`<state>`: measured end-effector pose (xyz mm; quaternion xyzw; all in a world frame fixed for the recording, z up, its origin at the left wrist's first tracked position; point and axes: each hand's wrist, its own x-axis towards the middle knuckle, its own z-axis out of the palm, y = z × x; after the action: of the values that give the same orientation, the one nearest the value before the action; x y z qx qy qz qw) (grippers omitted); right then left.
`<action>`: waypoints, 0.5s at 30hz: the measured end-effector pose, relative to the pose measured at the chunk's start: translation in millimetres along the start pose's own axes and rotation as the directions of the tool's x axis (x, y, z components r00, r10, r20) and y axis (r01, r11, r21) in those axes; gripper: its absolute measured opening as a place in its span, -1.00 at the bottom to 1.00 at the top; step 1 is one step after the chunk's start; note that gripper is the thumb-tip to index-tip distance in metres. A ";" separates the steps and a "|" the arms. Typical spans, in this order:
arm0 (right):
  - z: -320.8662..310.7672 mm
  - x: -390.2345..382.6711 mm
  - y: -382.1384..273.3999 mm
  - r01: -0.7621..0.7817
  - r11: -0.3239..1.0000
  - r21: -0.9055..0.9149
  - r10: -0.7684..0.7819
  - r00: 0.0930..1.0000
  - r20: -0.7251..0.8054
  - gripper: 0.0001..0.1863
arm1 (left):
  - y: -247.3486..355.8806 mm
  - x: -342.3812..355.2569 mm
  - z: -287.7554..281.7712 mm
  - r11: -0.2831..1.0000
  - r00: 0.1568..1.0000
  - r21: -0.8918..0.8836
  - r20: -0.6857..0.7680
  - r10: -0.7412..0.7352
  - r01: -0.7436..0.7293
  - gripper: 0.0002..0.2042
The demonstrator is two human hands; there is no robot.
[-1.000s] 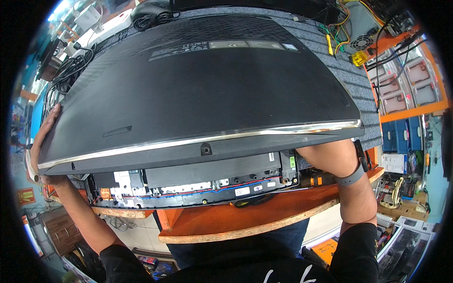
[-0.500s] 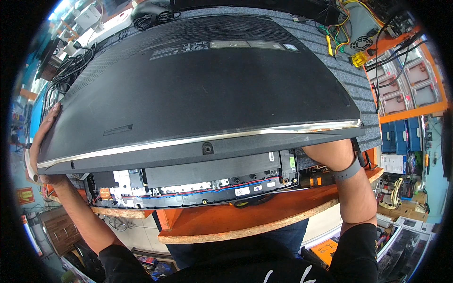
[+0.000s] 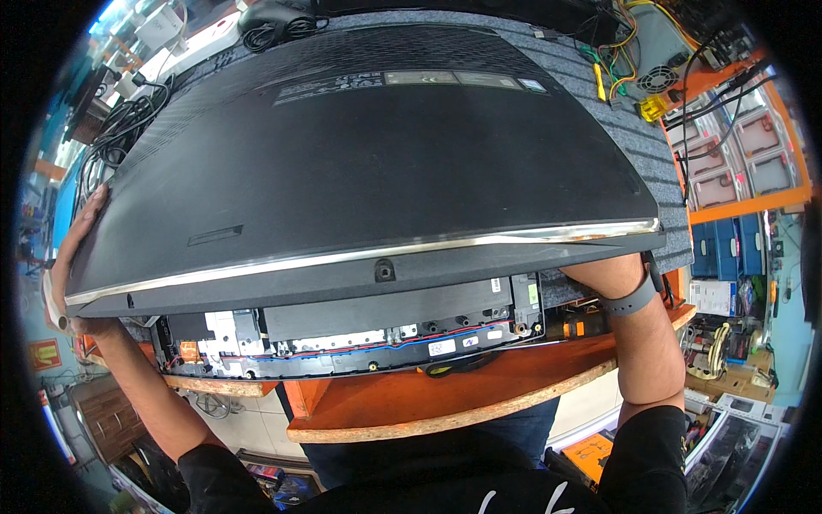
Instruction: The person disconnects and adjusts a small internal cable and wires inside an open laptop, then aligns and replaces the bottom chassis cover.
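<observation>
A large black laptop bottom panel [image 3: 385, 171] with ridged vents, small labels and a bright metal strip along its near edge fills the view. My left hand [image 3: 84, 224] is curled round its left edge, fingers along the side. My right hand [image 3: 608, 274] goes under the near right corner, a grey band on the wrist; its fingers are hidden. Below the panel's near edge shows an opened laptop body [image 3: 368, 343] with a dark battery, white parts and red and blue wires.
A striped grey mat [image 3: 664, 188] lies on the orange bench [image 3: 428, 403]. A power strip [image 3: 197, 56], coiled cables [image 3: 120, 128] and a mouse [image 3: 265, 13] are at back left. A metal power supply unit [image 3: 651, 60], yellow-handled tool [image 3: 599, 81] and storage drawers [image 3: 728, 248] are at right.
The panel has shifted very slightly to the right and toward the back at its far edge, with both hands staying at it.
</observation>
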<state>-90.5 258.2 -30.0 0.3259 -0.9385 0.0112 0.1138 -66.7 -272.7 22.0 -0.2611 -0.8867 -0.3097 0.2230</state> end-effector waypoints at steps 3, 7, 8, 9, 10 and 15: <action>1.0 -0.9 1.1 0.008 1.000 -0.006 -0.008 1.000 0.019 -0.74 | -0.7 0.6 -3.2 0.999 0.999 0.032 0.032 0.009 -0.010 0.05; 2.6 -4.2 3.8 0.015 1.000 -0.009 -0.014 0.999 0.033 -0.74 | -1.1 0.6 -1.7 1.000 1.000 -0.006 0.014 -0.005 0.005 0.05; 3.4 -3.5 3.1 0.021 1.000 -0.006 -0.021 0.999 0.026 -0.75 | -1.3 0.7 -1.6 1.000 1.000 -0.008 0.016 -0.002 0.003 0.05; 3.4 -3.1 2.4 0.026 1.000 0.005 -0.027 1.000 0.009 -0.75 | -1.7 0.8 -1.6 1.000 1.000 -0.010 0.018 0.000 0.000 0.05; 3.2 -2.8 1.7 0.032 0.999 0.016 -0.032 0.999 -0.009 -0.75 | -2.1 0.9 -1.7 1.000 1.000 -0.011 0.021 0.003 -0.003 0.05; -8.7 14.0 -10.3 0.059 0.994 0.088 -0.051 0.995 -0.089 -0.77 | -1.0 0.0 -2.4 1.000 1.000 0.014 0.020 -0.005 0.005 0.06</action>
<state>-93.1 242.3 -19.0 0.3557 -0.9218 0.0645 0.1396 -66.8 -275.0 23.3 -0.2603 -0.8916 -0.3016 0.2153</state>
